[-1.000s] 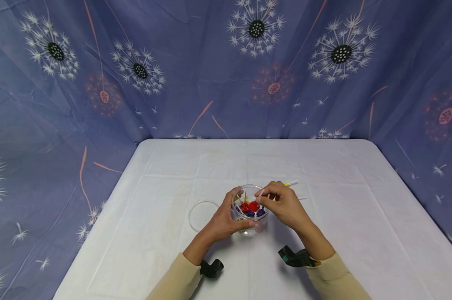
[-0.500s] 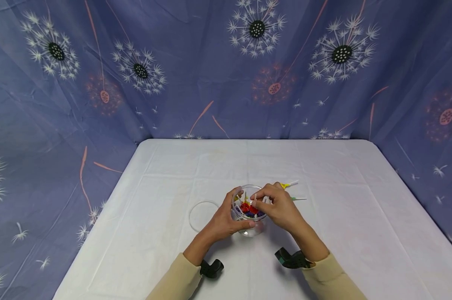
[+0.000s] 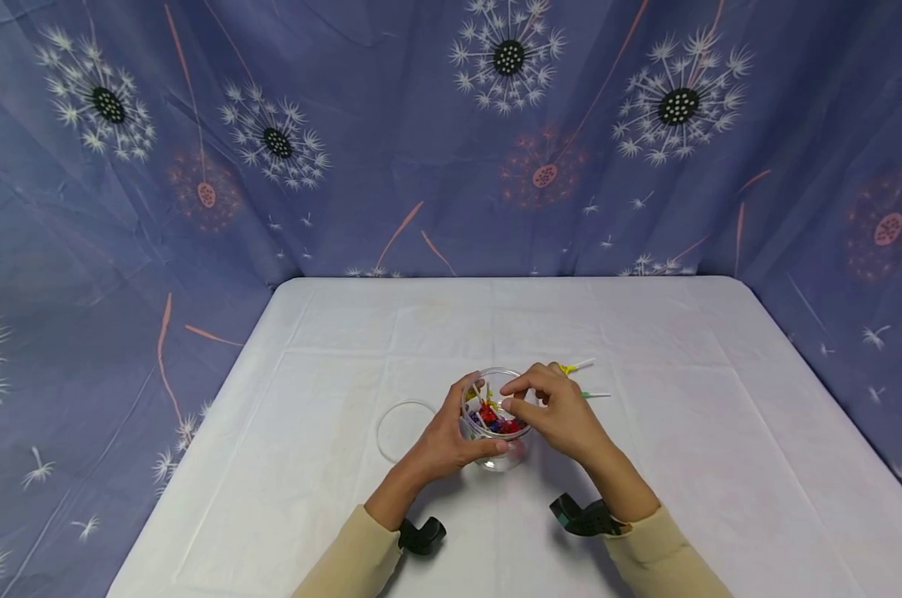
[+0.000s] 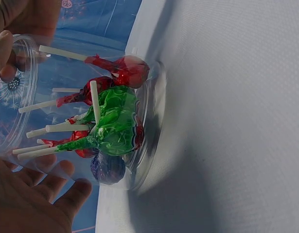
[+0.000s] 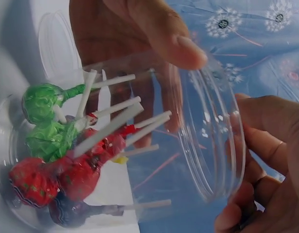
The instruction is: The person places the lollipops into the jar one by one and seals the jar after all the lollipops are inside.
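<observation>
My left hand (image 3: 443,440) grips a clear plastic jar (image 3: 496,463) standing on the table, thumb in front and fingers around the far side. Inside are several wrapped lollipops: red (image 5: 35,180), green (image 4: 115,121) and dark purple (image 4: 108,168), their white sticks pointing mostly toward the mouth. At the jar's rim is my right hand (image 3: 561,413), its thumb and index finger apart over the opening. In the right wrist view its fingers (image 5: 266,114) are bent beside the rim, with no stick visible between them.
A clear round lid (image 3: 379,432) lies left of the jar. Behind my right hand, a yellow lollipop (image 3: 568,369) and a green one (image 3: 587,395) lie partly hidden on the white-covered table (image 3: 683,432). A blue patterned curtain (image 3: 391,166) surrounds the table.
My right hand moved slightly left over the jar's mouth and let go of a lollipop stick. The lollipops inside have shifted. My left hand has stayed on the jar.
</observation>
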Tool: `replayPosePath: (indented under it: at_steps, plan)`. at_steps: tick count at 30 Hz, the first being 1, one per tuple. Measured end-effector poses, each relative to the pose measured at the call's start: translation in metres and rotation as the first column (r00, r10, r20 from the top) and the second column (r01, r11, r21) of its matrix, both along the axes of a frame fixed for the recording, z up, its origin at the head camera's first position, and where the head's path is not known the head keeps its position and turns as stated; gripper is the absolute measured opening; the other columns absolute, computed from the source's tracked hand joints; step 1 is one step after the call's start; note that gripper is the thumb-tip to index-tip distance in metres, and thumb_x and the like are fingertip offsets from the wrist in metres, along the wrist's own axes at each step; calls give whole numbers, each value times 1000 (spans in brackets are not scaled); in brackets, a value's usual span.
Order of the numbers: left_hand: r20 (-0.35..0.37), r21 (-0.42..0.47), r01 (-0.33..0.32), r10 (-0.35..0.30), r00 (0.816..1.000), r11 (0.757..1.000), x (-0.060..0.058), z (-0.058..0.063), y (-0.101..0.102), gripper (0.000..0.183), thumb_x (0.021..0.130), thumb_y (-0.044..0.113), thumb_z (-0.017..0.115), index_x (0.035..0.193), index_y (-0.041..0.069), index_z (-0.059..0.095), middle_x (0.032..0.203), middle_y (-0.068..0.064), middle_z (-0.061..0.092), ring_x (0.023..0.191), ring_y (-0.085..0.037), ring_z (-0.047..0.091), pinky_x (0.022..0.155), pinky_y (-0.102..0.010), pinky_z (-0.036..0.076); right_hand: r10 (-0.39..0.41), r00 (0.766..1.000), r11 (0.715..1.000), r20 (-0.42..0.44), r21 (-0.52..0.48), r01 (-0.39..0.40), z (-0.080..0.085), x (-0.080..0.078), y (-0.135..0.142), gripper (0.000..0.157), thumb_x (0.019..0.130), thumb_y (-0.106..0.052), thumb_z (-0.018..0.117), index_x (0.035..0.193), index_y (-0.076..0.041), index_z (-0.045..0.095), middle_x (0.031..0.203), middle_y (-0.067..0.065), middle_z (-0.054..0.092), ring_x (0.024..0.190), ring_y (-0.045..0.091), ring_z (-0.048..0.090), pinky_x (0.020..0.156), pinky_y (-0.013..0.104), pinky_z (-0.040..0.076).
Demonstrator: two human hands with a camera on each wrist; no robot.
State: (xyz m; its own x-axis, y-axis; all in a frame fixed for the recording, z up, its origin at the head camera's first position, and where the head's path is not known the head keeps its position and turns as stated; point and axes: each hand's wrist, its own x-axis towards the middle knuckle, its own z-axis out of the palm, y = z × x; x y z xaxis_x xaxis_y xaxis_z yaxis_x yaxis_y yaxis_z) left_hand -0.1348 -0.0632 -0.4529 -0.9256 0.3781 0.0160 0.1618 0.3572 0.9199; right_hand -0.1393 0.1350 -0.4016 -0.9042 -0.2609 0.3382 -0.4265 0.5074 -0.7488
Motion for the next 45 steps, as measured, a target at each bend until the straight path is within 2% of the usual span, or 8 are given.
replayPosePath:
  at_steps: [4, 8, 18, 24, 31, 36, 40, 45]
  plan:
    - [3, 10, -2, 2, 1000, 1000, 1, 0, 0, 96, 72, 43, 80, 144, 39, 18, 139, -1, 45, 115, -16, 50, 100, -41, 39, -8, 999, 997, 36, -80, 10, 5, 0, 8, 11, 81, -18, 74, 91, -24, 72, 79, -7, 61, 74, 11, 44, 65, 23, 39]
    - [13, 15, -6, 6, 1000, 1000, 1, 1, 1, 95, 72, 43, 80, 144, 40, 19, 142, 1, 42, 121, -16, 48, 105, -44, 36, -47, 998, 991, 37, -121, 51, 8, -2, 19, 12, 82, -16, 73, 94, -20, 72, 79, -3, 58, 72, 10, 44, 63, 24, 39]
    - [19, -27, -23, 23, 1000, 999, 1, 1, 1, 97, 70, 46, 80, 144, 40, 18, 147, 2, 38, 131, -19, 41, 111, -50, 31, -161, 987, 987, 21, -18, 161, 6, -12, 54, 14, 85, -21, 70, 99, -18, 71, 84, -3, 62, 79, 7, 47, 69, 21, 40]
    - [17, -33, -18, 19, 1000, 999, 1, 1, 1, 97, 70, 47, 80, 145, 41, 18, 148, -1, 37, 131, -20, 41, 110, -50, 31, -228, 974, 970, 11, 93, 226, -8, -21, 77, 19, 86, -19, 68, 104, -13, 70, 90, -1, 62, 85, 10, 47, 72, 21, 40]
    - [24, -29, -16, 16, 1000, 999, 1, 1, 2, 98, 70, 45, 80, 146, 37, 18, 147, -1, 38, 130, -21, 42, 111, -50, 31, -274, 956, 953, 106, 165, 255, -27, -32, 98, 23, 88, -24, 66, 105, -8, 69, 99, 10, 62, 92, 22, 47, 73, 31, 36]
    - [20, -29, -15, 15, 1000, 999, 0, 0, 1, 97, 70, 46, 80, 145, 39, 18, 147, 1, 38, 130, -20, 41, 111, -50, 31, -295, 943, 941, 154, 217, 259, -40, -39, 108, 23, 87, -20, 67, 104, -6, 70, 103, 16, 61, 96, 30, 48, 73, 32, 35]
    - [14, -32, -14, 15, 1000, 999, 1, 1, 1, 96, 71, 46, 80, 144, 41, 18, 147, 4, 37, 131, -20, 41, 110, -50, 31, -309, 928, 934, 207, 251, 255, -49, -43, 112, 23, 86, -20, 67, 104, -5, 69, 103, 17, 59, 94, 28, 44, 69, 31, 32]
    - [13, -43, -16, 17, 1000, 999, 1, 1, 1, 95, 71, 46, 79, 144, 42, 18, 147, 4, 37, 130, -20, 42, 110, -51, 32, -307, 923, 932, 232, 272, 241, -60, -48, 117, 23, 86, -20, 66, 105, -5, 69, 103, 17, 59, 94, 26, 42, 69, 30, 33]
